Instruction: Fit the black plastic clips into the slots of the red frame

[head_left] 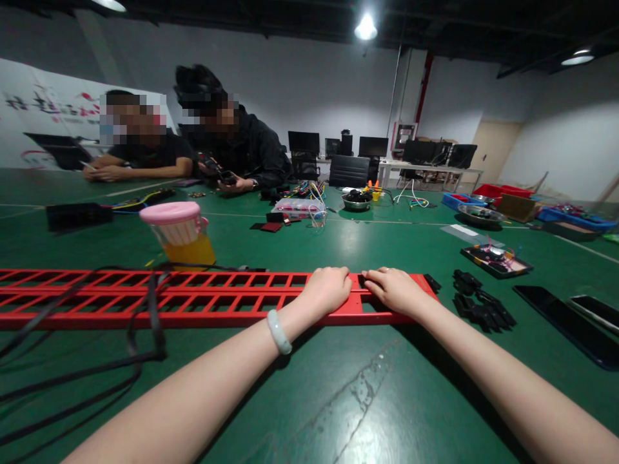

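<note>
A long red slotted plastic rail [203, 298] lies across the green table from the left edge to the middle. My left hand [329, 290] rests on its right end with fingers curled down over the far edge. Close beside it, my right hand [394, 289] also lies on the rail's end, fingers bent and pressed onto it, a ring on one finger. A pale bangle [279, 331] circles my left wrist. Whatever lies under the fingertips is hidden.
Black straps [145, 322] loop over the rail at left. A pink-lidded cup [181, 235] stands behind it. Black plastic parts [478, 303], a small tray [497, 260] and dark phones [565, 322] lie at right. Two people sit across the table at far left.
</note>
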